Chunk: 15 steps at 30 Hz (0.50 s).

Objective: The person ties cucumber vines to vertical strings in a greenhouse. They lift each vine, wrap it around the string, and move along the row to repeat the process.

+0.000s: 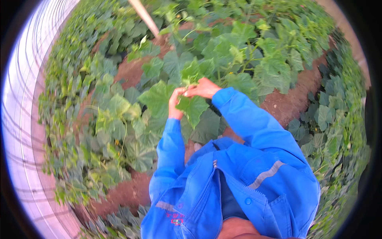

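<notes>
Both of my hands meet at the top of a leafy green vine [191,70], probably a cucumber plant. My left hand [175,103] has its fingers bent around the stem, beside a broad lobed leaf [193,109] that hangs below the fingers. From the right, my right hand [204,88] reaches in, its thumb and fingers pinched on the vine just under the young leaves. The fingertips of the two hands nearly touch, and exactly what lies between them is partly hidden. Blue jacket sleeves cover both arms to the wrists.
Rows of similar vines [274,64] spread on both sides, with a few small yellow flowers. Brown soil paths [280,104] run between them. A pale post [146,19] stands at the top. Translucent ribbed greenhouse sheeting [22,119] curves along the left.
</notes>
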### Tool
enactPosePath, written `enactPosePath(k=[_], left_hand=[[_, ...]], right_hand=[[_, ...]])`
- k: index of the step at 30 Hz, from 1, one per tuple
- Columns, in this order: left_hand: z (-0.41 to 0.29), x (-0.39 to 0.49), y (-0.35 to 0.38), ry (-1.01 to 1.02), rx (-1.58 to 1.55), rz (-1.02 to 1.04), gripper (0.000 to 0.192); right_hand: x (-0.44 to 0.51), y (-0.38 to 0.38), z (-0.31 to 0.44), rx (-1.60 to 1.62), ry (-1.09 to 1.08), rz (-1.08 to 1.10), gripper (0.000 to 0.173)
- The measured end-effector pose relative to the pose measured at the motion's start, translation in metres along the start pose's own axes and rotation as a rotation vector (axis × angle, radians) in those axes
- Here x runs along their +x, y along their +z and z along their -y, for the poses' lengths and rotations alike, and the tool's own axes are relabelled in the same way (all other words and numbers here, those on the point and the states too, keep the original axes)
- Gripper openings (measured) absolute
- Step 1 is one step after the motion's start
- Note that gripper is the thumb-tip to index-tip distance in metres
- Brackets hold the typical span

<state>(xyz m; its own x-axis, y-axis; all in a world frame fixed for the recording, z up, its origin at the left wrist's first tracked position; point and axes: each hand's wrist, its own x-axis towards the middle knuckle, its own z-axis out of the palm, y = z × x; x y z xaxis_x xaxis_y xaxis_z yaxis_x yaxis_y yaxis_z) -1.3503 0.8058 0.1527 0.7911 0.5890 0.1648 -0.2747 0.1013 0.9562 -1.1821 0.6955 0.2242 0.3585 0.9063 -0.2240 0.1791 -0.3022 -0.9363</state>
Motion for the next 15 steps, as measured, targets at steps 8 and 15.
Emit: enactPosePath(k=[8, 15], left_hand=[[0.004, 0.011, 0.013, 0.019, -0.138, 0.014, 0.023], [0.006, 0.023, 0.019, -0.029, -0.185, -0.040, 0.018]], right_hand=[[-0.017, -0.002, 0.017, -0.354, 0.085, -0.238, 0.046], [-0.018, -0.009, 0.022, -0.404, 0.031, -0.228, 0.047]])
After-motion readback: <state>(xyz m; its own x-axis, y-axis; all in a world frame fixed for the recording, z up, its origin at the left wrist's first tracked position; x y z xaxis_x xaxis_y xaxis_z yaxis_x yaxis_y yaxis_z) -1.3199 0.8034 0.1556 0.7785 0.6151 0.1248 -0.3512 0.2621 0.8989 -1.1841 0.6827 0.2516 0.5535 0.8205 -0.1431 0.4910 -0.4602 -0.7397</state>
